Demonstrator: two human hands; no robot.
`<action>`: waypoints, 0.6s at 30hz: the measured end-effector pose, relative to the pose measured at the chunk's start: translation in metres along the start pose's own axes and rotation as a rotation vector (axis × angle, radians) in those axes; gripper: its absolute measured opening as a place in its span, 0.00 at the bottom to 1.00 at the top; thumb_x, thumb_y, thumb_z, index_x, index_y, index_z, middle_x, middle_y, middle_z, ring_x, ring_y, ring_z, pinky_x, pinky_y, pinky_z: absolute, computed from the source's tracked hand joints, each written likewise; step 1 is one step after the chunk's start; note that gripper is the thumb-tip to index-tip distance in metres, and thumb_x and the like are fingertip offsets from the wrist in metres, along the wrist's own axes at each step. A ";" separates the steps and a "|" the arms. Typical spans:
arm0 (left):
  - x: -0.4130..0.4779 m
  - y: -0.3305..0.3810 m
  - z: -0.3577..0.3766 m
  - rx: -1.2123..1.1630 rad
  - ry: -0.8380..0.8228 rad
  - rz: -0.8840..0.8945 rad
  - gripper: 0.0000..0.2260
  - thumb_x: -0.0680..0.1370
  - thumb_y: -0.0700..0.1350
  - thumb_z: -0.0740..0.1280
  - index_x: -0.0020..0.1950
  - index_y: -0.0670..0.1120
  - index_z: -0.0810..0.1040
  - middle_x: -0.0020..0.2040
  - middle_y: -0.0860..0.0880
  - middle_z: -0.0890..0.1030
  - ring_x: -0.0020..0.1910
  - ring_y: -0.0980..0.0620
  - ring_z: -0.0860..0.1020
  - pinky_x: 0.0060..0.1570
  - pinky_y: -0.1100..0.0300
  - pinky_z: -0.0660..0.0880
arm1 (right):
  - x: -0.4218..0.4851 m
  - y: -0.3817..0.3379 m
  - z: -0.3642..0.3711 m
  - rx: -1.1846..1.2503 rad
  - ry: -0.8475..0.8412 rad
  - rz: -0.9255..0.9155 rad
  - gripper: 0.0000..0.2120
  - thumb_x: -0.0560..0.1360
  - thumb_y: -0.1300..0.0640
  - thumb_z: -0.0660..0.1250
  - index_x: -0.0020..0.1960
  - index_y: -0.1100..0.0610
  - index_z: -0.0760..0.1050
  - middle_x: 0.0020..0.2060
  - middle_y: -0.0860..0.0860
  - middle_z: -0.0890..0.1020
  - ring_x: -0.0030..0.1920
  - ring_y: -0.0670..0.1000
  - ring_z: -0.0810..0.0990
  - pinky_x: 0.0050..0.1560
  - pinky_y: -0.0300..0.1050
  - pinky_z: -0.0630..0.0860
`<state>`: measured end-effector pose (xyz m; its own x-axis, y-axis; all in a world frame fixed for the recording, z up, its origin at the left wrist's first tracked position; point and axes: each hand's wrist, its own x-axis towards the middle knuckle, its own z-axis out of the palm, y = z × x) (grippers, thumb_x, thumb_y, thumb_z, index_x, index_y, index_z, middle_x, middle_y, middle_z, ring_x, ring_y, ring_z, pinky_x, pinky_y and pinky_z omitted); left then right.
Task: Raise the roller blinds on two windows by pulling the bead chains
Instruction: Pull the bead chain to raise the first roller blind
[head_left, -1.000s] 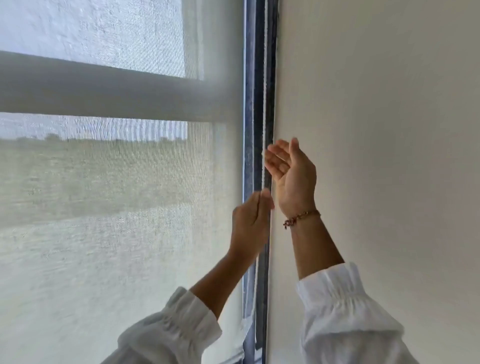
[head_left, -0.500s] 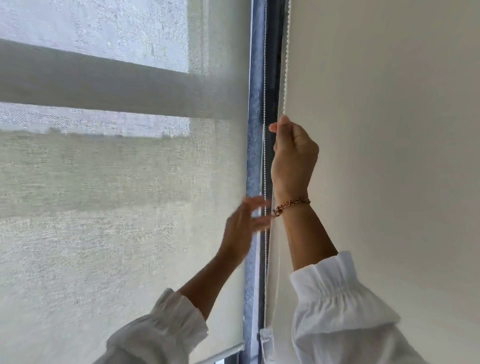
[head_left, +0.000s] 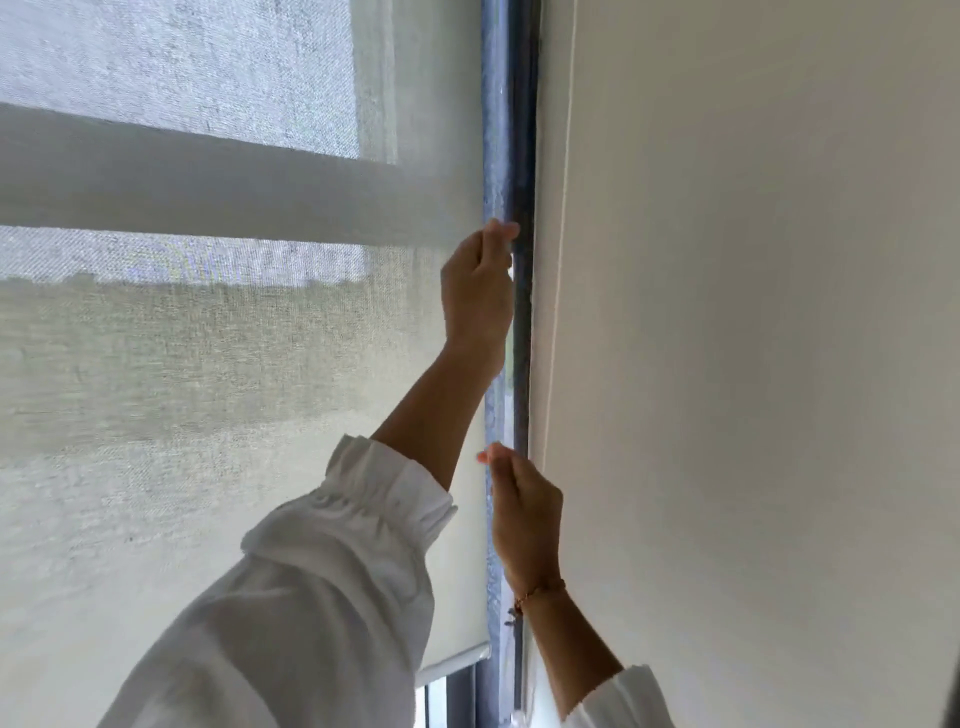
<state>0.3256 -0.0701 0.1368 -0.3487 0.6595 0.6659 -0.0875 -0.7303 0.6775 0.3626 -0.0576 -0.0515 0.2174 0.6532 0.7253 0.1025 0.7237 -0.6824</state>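
A sheer off-white roller blind covers the window; its bottom bar hangs low beside the dark window frame. One thin strand of the white bead chain runs down along the wall edge; the other strand is blurred against the frame. My left hand is raised high, fingers closed at the frame where the chain runs. My right hand, with a bracelet on its wrist, sits lower, its fingertips pinched on the chain line.
A plain cream wall fills the right side. A horizontal window bar shows through the fabric. A narrow strip of bare glass appears below the bottom bar.
My right hand has come down from high on the chain to low. My left hand has gone up past it and closed. The blind's bottom bar sits slightly higher in view.
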 end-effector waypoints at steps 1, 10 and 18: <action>-0.001 -0.002 0.000 0.012 0.070 0.038 0.12 0.79 0.48 0.59 0.38 0.50 0.78 0.26 0.58 0.72 0.28 0.58 0.68 0.31 0.62 0.64 | 0.000 0.000 0.001 0.022 -0.039 0.037 0.12 0.77 0.54 0.61 0.43 0.55 0.81 0.25 0.37 0.74 0.30 0.37 0.74 0.39 0.35 0.70; -0.026 -0.005 -0.017 0.064 0.080 0.163 0.14 0.79 0.45 0.58 0.34 0.51 0.75 0.21 0.60 0.71 0.25 0.60 0.66 0.30 0.64 0.63 | 0.067 -0.058 -0.015 0.327 -0.189 0.270 0.26 0.78 0.42 0.44 0.62 0.55 0.71 0.53 0.49 0.79 0.55 0.49 0.76 0.59 0.44 0.69; -0.106 -0.076 -0.052 0.296 -0.018 0.018 0.14 0.79 0.43 0.58 0.36 0.54 0.75 0.26 0.58 0.72 0.26 0.61 0.68 0.28 0.70 0.64 | 0.117 -0.134 -0.015 0.582 -0.206 0.239 0.16 0.79 0.52 0.56 0.61 0.62 0.70 0.49 0.53 0.79 0.48 0.51 0.80 0.49 0.42 0.77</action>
<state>0.3208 -0.0936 -0.0019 -0.3306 0.6520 0.6824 0.1952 -0.6601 0.7253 0.3884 -0.0815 0.1240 -0.0274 0.7978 0.6023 -0.4793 0.5183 -0.7083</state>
